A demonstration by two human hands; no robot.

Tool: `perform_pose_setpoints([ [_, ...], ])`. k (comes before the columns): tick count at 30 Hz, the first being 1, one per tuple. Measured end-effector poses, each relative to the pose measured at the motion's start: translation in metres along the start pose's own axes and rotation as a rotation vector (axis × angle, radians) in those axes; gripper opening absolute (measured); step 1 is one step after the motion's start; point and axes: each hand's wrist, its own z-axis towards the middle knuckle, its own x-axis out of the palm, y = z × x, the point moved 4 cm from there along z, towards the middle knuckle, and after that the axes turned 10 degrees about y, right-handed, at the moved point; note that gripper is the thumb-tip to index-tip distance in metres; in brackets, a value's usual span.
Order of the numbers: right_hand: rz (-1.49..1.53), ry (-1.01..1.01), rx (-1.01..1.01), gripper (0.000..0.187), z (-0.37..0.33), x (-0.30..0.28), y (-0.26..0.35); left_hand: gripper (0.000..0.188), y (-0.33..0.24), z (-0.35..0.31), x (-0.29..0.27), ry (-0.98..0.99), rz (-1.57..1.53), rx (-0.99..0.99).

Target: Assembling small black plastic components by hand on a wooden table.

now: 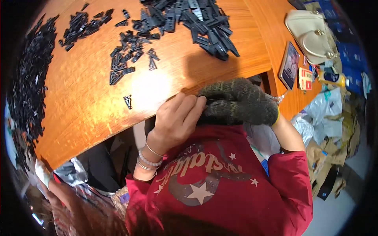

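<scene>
My left hand point(178, 117) is bare, with bracelets at the wrist, and its fingers are curled and pressed together at the table's front edge. Against those fingertips is my right hand point(238, 100), in a dark knitted glove and closed. Between the two hands a thin dark piece point(208, 103) shows only in part; its kind is hidden by the fingers. A single small black plastic piece point(127, 102) lies on the wooden table to the left of my hands. Farther back lie a small cluster of black pieces point(125, 55) and a heap of longer black plastic parts point(204, 27).
Many small black parts are heaped along the table's left edge point(31, 78), with another cluster point(86, 24) at the back. At right are a phone point(290, 65), a cream handbag point(311, 35) and plastic bags point(325, 108). Another person's hand point(41, 171) is at lower left.
</scene>
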Motion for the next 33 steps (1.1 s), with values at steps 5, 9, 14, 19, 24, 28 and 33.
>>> perform_pose_setpoints([
  [5,0.017,-0.229,0.176,0.027,0.006,-0.008,-0.012,0.009,0.048,0.000,-0.031,-0.172,0.118,-0.343],
  [9,0.127,-0.294,0.167,0.030,0.005,-0.008,-0.026,0.017,0.063,0.010,-0.038,-0.024,0.343,-0.635],
  [14,-0.103,-0.303,0.101,0.031,0.008,-0.007,-0.027,0.010,0.058,0.013,-0.020,-0.002,0.129,-0.528],
  [19,-0.290,-0.366,0.155,0.034,0.012,-0.007,-0.030,0.016,0.051,0.006,-0.003,0.039,-0.233,-0.463],
  [24,-0.544,-0.255,-0.006,0.032,0.022,-0.007,-0.015,0.020,0.053,0.004,-0.001,0.026,-0.298,-0.381],
  [28,-0.608,-0.204,-0.008,0.030,0.031,-0.008,0.003,0.019,0.050,0.004,-0.003,0.019,-0.307,-0.428],
  [33,-0.719,-0.211,-0.099,0.030,0.035,-0.006,0.001,0.022,0.050,0.003,-0.001,0.029,-0.283,-0.416],
])
